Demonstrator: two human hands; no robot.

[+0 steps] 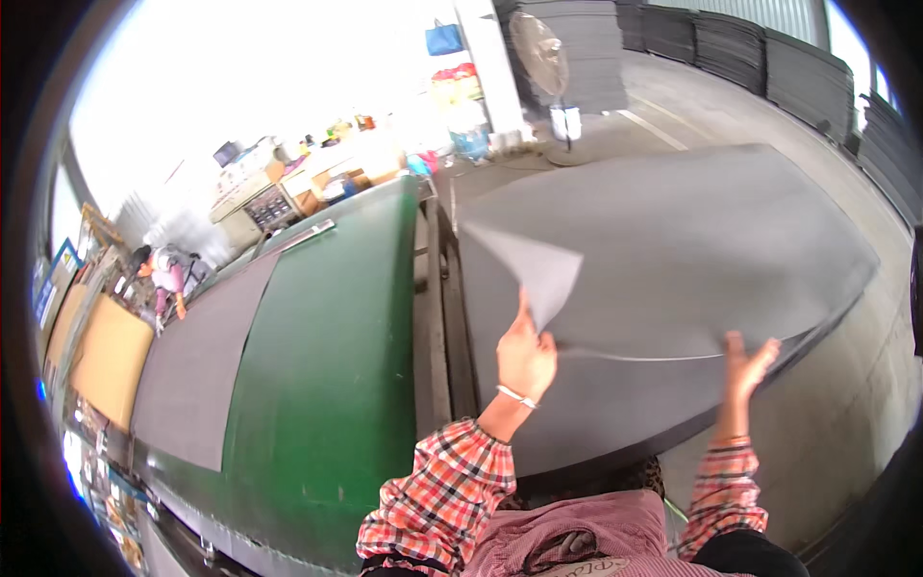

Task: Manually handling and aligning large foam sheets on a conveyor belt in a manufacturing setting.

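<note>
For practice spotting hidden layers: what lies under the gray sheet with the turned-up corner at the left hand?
A lower gray surface shows past the near edge of the gray sheet; anything farther beneath is covered.

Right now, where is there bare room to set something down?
Bare: the middle of the smooth green surface, between the flat dark-grey rectangular sheet and the surface's right edge; also the grey concrete floor right of the large grey sheet stack. Crowded: the pale cluttered desk behind, and the stack's near side under the left hand and right hand.
</note>
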